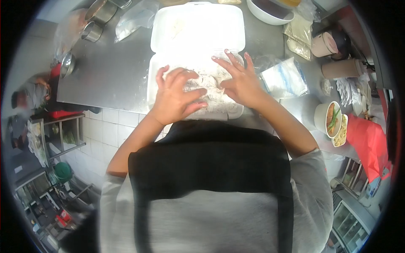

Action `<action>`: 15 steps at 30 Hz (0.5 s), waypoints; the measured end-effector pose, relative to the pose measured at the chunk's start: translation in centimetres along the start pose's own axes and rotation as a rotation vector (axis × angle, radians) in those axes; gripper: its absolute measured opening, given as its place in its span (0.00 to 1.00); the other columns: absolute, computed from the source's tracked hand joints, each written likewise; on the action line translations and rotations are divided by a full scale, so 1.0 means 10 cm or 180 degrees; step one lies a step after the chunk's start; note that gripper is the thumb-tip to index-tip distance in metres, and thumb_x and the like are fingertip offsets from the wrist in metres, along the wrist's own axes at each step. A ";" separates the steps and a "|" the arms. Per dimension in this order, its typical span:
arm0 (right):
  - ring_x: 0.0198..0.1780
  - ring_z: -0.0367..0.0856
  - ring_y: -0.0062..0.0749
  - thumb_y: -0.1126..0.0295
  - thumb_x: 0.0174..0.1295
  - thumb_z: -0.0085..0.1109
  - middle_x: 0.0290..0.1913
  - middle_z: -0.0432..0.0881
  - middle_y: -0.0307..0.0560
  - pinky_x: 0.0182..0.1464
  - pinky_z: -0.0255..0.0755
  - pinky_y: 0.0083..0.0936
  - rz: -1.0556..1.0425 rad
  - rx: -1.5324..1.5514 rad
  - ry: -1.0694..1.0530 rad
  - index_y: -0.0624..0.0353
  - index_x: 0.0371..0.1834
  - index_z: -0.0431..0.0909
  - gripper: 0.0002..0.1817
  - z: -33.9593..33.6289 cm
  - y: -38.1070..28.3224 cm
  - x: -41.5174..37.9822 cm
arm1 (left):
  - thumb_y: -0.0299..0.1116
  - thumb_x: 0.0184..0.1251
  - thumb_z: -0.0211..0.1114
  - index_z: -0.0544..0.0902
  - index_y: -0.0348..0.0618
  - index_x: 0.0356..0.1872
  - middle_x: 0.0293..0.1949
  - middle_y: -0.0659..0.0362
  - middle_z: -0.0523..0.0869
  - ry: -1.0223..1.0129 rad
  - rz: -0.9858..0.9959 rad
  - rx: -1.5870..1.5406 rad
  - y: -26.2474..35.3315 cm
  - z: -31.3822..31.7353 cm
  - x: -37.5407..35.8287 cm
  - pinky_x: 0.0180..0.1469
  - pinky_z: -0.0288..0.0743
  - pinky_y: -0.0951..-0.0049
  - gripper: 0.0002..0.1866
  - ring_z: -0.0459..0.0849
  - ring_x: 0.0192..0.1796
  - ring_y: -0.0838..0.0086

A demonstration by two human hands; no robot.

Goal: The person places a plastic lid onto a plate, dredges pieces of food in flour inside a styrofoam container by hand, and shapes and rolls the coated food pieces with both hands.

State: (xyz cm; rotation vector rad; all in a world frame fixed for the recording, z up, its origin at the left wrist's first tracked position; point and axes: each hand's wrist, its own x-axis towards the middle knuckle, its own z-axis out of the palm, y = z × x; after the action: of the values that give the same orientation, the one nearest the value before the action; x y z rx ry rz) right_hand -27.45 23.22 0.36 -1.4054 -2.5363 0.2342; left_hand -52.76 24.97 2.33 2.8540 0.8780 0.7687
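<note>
An open white foam clamshell box (pixel 198 29) lies on the steel table, its lid folded back away from me. White powder that looks like flour, with lumpy coated pieces (pixel 207 80) in it, covers the bottom half. Over the left side of the box is my left hand (pixel 177 90), fingers apart and slightly curled. My right hand (pixel 241 82) hovers at the right side with its fingers spread and white powder on the fingertips. Neither hand visibly grips anything. Contact with the coated pieces is hard to make out.
A bag of white powder (pixel 286 78) lies right of the box, another clear bag (pixel 134 21) at the upper left. Metal pots (pixel 101 11) and a white bowl (pixel 270 12) stand at the back. Food bowls (pixel 328 120) sit at right. Another person (pixel 36 92) is at far left.
</note>
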 end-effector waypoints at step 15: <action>0.80 0.48 0.45 0.62 0.50 0.72 0.77 0.60 0.36 0.73 0.42 0.70 -0.0300 -0.0070 -0.0324 0.50 0.25 0.84 0.07 -0.09 -0.09 -0.12 | 0.48 0.53 0.73 0.87 0.59 0.39 0.55 0.59 0.77 0.0456 -0.0476 0.0228 -0.12 -0.23 -0.29 0.67 0.53 0.43 0.14 0.69 0.64 0.57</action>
State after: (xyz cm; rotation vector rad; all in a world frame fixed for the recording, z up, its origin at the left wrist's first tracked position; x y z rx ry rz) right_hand -27.33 21.70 1.34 -1.3091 -2.6872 0.2682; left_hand -56.50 24.17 2.80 2.7803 1.1445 0.9507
